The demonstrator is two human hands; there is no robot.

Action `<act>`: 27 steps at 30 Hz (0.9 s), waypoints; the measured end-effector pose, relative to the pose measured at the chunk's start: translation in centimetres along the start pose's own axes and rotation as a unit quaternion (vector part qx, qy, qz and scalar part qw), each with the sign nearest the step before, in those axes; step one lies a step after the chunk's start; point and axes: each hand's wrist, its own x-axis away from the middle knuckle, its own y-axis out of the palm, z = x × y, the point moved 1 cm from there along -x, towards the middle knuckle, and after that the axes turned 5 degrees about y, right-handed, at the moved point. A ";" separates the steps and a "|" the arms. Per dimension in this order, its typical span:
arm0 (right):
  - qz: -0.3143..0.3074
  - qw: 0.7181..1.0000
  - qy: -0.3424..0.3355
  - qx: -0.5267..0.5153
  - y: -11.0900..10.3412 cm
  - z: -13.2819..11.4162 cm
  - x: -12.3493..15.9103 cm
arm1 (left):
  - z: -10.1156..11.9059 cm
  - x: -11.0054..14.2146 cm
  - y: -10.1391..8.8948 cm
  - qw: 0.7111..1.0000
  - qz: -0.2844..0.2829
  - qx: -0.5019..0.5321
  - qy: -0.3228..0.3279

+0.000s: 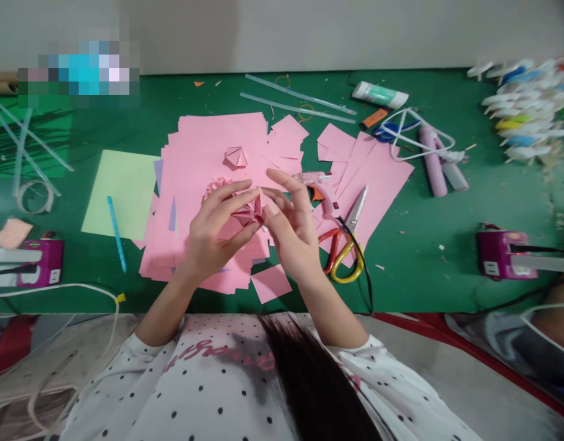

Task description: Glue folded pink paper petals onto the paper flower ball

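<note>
Between my two hands is a folded pink paper piece [249,211] with pointed pleats. My left hand [217,229] grips it from the left, thumb below and fingers above. On its right edge, my right hand [293,229] pinches the paper with thumb and fingertip, the other fingers raised. Under them lies a stack of pink paper sheets [213,131]. A second folded pink piece [236,157] rests on the stack just beyond my hands. Partly hidden behind my left fingers is a crinkled pink paper shape [216,185].
Right of my hands lie a pink glue gun [328,199], scissors [349,236] and cut pink paper [378,162]. To the left are a green sheet [111,184] and a blue pen [116,234]. Glue sticks [298,101] lie at the back; purple power boxes [505,254] stand at both sides.
</note>
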 end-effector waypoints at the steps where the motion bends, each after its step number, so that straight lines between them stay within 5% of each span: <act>1: 0.011 0.999 -0.028 0.022 -0.2 -0.1 0.0 | 0.0 0.1 0.0 1.000 0.006 -0.008 -0.001; 7: 0.028 0.973 -0.165 0.160 -0.9 -0.8 -0.2 | 0.0 0.1 -0.5 0.999 0.015 0.004 -0.032; 12: 0.069 0.892 -0.316 0.316 -1.5 -1.2 -0.6 | 0.1 0.0 -0.8 0.999 0.004 -0.011 -0.034; 17: 0.091 0.820 -0.363 0.433 -2.2 -1.0 -0.7 | 0.3 0.0 -0.8 0.998 -0.016 -0.060 -0.020; 27: 0.034 0.856 -0.350 0.379 -2.6 -1.7 -1.1 | 0.5 -0.1 -1.0 0.997 -0.053 0.014 -0.048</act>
